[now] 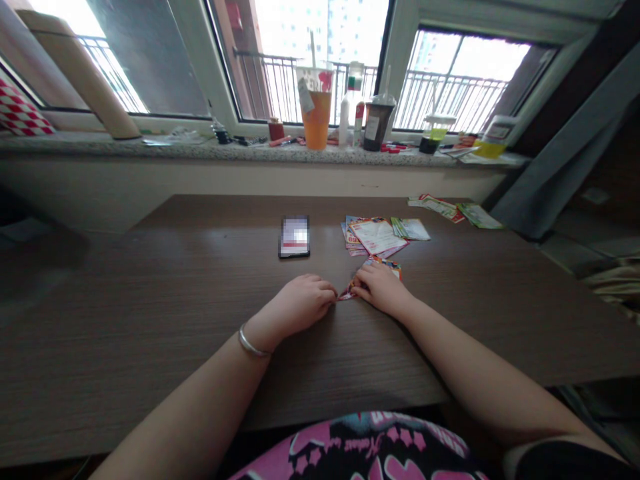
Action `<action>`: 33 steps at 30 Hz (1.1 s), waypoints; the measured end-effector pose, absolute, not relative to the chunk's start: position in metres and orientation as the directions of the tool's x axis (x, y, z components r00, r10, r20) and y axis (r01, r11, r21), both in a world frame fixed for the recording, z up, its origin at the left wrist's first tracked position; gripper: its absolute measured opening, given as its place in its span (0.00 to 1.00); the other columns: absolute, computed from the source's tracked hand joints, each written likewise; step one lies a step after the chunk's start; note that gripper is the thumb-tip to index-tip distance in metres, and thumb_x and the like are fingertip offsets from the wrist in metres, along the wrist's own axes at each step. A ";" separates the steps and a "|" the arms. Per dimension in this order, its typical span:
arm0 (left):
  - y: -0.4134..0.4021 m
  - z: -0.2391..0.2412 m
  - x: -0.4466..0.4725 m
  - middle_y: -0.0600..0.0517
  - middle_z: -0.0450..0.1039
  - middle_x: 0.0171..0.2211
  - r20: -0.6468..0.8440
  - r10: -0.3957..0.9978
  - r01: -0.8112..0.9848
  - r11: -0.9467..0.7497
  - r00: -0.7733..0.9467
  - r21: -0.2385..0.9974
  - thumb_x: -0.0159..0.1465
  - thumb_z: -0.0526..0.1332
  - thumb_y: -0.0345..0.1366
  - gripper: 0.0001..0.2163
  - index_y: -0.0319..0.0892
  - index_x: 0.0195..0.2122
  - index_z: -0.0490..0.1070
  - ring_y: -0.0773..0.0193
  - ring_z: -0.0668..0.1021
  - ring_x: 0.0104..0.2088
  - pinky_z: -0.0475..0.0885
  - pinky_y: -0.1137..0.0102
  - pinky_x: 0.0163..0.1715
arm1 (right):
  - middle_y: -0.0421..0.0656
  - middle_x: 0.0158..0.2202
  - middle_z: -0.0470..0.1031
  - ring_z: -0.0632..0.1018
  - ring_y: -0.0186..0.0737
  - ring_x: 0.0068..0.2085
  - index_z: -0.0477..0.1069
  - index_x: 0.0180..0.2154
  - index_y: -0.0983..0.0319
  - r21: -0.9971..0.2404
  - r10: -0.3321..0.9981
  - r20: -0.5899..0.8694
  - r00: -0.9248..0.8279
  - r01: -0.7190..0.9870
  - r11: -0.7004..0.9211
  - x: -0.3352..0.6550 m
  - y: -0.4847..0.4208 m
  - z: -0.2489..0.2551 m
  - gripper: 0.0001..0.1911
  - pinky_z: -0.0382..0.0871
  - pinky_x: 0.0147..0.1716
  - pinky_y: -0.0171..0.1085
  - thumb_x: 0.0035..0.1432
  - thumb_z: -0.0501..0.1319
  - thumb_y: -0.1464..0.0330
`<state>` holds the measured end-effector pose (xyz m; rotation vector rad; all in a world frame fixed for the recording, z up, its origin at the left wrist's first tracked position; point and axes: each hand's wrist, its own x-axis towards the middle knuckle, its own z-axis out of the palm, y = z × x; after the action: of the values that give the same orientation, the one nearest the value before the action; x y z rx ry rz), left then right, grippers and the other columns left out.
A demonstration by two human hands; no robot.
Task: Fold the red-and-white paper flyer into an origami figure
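A small strip of colourful printed paper (345,294) lies low over the table between my hands. My left hand (306,301), with a silver bangle at the wrist, is closed, its fingertips pinching the strip's left end. The fingers of my right hand (383,287) are closed on the right part of the same strip. Behind the right hand, a bright orange printed piece of paper (395,269) shows; whether it joins the strip I cannot tell. Just beyond it lies a loose pile of printed paper sheets (377,235), with a green-edged packet (413,229) on its right side.
A phone (295,237) lies on the brown table (175,280) beyond my left hand. More printed papers (443,208) are at the back right. On the windowsill (200,151) stand a tall orange drink cup (316,113), a dark cup (379,123) and bottles.
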<state>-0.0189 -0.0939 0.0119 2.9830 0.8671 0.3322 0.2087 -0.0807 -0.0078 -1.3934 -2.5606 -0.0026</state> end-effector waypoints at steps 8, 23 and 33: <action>-0.093 0.010 -0.013 0.49 0.75 0.45 0.277 0.572 0.545 -0.820 0.772 0.174 0.65 0.56 0.31 0.10 0.43 0.45 0.73 0.61 0.75 0.46 0.70 0.66 0.48 | 0.44 0.33 0.74 0.70 0.43 0.42 0.72 0.32 0.61 -0.102 0.728 0.272 -0.629 0.734 0.672 0.210 -0.079 -0.006 0.08 0.60 0.48 0.42 0.59 0.63 0.63; -0.097 0.002 -0.009 0.49 0.75 0.49 0.333 0.531 0.550 -0.834 0.779 0.043 0.67 0.57 0.38 0.08 0.42 0.39 0.74 0.55 0.73 0.52 0.70 0.59 0.53 | 0.46 0.62 0.62 0.49 0.57 0.67 0.73 0.46 0.58 -0.068 0.721 0.531 -0.445 0.826 0.560 0.207 -0.084 -0.011 0.22 0.42 0.64 0.60 0.49 0.68 0.57; -0.104 0.013 -0.007 0.46 0.74 0.46 0.271 0.573 0.577 -0.814 0.774 0.072 0.65 0.58 0.39 0.12 0.40 0.48 0.69 0.54 0.73 0.52 0.70 0.59 0.53 | 0.48 0.62 0.61 0.54 0.55 0.66 0.67 0.55 0.60 -0.146 0.803 0.430 -0.411 0.847 0.512 0.212 -0.082 -0.012 0.28 0.51 0.64 0.54 0.54 0.64 0.58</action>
<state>-0.0070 -0.1040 0.0131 2.9724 0.9633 0.4467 0.2122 -0.0818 -0.0119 -1.3537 -2.3087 -0.1294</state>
